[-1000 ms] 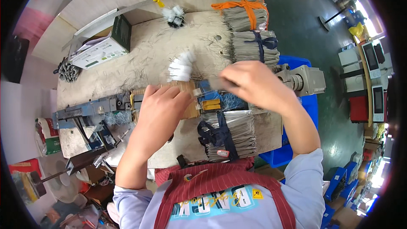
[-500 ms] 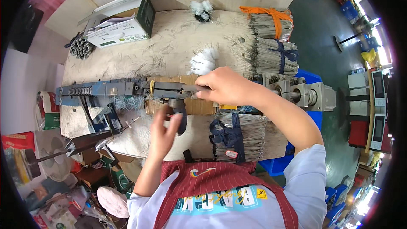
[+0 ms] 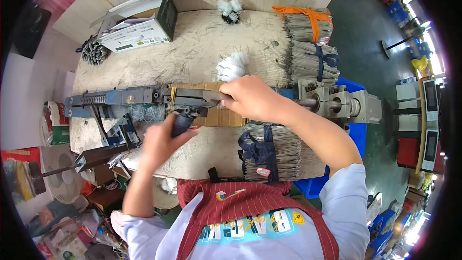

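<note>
While the R hand (image 3: 251, 97) had thumb & fingers together on a grey metal piece (image 3: 224, 97) at the right end of a clamp (image 3: 195, 94), the blurred L hand (image 3: 164, 138) was at the dark handle (image 3: 182, 124) on its near side, thumb & fingers apart; can't tell if gripped. Clamp sat mid-surface (image 3: 192, 58), w/ cardboard (image 3: 226, 117) under. Far: white bristly clump (image 3: 232, 68). Near right: strapped wire bundle (image 3: 287, 155).
</note>
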A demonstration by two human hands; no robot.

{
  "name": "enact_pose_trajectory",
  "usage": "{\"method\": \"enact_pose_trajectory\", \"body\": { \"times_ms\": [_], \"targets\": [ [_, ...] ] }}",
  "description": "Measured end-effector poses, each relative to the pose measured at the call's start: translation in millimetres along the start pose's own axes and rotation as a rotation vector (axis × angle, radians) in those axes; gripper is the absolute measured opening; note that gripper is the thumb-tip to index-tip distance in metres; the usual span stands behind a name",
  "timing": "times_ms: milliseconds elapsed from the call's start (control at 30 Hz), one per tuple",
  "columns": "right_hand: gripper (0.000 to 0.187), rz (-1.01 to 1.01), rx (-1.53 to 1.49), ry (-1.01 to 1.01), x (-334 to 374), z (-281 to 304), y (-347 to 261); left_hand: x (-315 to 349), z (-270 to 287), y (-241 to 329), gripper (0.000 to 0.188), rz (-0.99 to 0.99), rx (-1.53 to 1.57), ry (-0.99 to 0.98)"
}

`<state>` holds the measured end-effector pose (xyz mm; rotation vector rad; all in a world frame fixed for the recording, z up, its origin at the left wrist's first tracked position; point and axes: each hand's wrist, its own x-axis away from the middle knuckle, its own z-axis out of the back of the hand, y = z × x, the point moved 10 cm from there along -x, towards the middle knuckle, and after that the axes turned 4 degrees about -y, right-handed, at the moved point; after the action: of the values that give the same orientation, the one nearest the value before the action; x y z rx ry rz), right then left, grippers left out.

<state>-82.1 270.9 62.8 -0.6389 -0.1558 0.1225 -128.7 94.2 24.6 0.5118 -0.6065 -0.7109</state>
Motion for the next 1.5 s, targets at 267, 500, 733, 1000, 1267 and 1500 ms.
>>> {"method": "enact_pose_trajectory", "body": {
  "times_ms": [267, 500, 733, 1000, 1267, 1500],
  "targets": [
    [0.015, 0.028, 0.030, 0.047, -1, 0, -7, 30, -76, 72, 0.036, 0.103, 1.115, -0.429],
    [0.018, 0.113, 0.281, -0.109, 56, -43, -54, 22, -118, 41, 0.024, -0.083, 0.632, 0.310],
    [0.032, 0.068, 0.020, -0.061, 48, -86, -23, 14, -115, 5, 0.043, 0.120, 0.307, 0.173],
    [0.030, -0.192, 0.312, 0.260, 99, -32, 51, 99, -53, -131, 0.024, 0.396, 0.944, 0.587],
    [0.026, -0.215, 0.059, 0.244, 108, -26, 44, 81, -37, -144, 0.027, 0.276, 1.006, 0.799],
    [0.027, -0.398, -0.796, 0.260, 145, -37, 59, 71, -57, -77, 0.029, 0.145, 0.966, 0.433]
  ]
}}
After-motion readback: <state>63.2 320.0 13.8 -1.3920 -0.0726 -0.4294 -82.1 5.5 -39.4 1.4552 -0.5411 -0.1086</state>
